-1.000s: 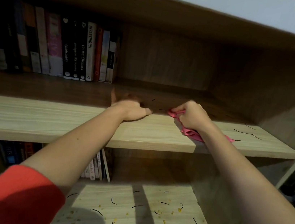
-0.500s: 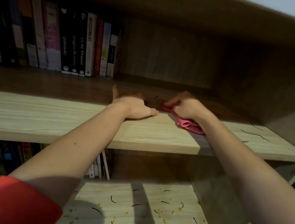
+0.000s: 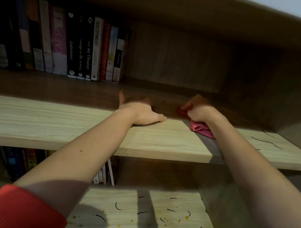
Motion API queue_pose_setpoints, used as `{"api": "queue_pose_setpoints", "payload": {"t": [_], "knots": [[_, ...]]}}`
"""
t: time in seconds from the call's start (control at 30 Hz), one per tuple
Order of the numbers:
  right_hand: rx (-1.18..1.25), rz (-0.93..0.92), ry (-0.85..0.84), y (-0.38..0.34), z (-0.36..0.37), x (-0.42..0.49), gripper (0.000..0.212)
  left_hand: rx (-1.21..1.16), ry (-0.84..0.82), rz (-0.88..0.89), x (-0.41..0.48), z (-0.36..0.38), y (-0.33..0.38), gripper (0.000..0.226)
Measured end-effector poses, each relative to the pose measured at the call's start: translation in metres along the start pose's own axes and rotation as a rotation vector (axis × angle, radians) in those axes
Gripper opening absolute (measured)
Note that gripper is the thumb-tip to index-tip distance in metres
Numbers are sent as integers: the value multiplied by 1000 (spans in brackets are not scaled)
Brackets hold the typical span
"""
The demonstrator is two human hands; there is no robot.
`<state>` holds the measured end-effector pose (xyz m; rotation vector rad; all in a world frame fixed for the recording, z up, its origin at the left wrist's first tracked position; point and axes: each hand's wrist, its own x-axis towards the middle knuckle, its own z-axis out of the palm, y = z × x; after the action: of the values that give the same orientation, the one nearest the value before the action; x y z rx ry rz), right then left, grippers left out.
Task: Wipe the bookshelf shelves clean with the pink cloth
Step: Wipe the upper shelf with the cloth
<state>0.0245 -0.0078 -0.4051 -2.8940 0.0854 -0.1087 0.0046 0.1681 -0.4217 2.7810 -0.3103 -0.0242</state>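
Just right of the frame's centre, the right hand (image 3: 198,111) is curled into a fist around the pink cloth (image 3: 200,128), pressing it onto the middle shelf (image 3: 48,119); a fold of the cloth spills out below the wrist toward the shelf's front edge. Near it on the left, apart from it, the left hand (image 3: 140,110) lies palm down on the same board, fingers stretched back into the shadow and thumb pointing right. A small dark strand (image 3: 163,102) sits between the two hands. Further right on the shelf lie longer dark strands (image 3: 265,140). Both forearms are bare, with red sleeves (image 3: 16,211) at the bottom corners. A row of upright books (image 3: 59,43) fills the upper left, at the back of this shelf. At bottom centre the lower shelf (image 3: 124,197) is strewn with yellow crumbs (image 3: 186,218) and dark curved strands, with more books (image 3: 104,173) at its back left
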Motion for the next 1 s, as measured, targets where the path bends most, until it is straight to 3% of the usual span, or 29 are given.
{"api": "queue_pose_setpoints", "payload": {"t": [0.2,0.33,0.53,0.77,1.0], "knots": [[42,-194,-72,-23,14,-7,29,-31,5,32,5,3,-3,66],[86,-28,-47,-5,6,6,26,-5,-3,3,4,2,-1,72],[36,-186,-63,-13,6,-4,31,-22,46,5,3,3,-1,74],[110,-125,22,-21,9,22,28,25,57,-74,6,1,-4,69],[120,-146,47,-18,16,33,30,147,99,-26,21,-2,-6,68]]}}
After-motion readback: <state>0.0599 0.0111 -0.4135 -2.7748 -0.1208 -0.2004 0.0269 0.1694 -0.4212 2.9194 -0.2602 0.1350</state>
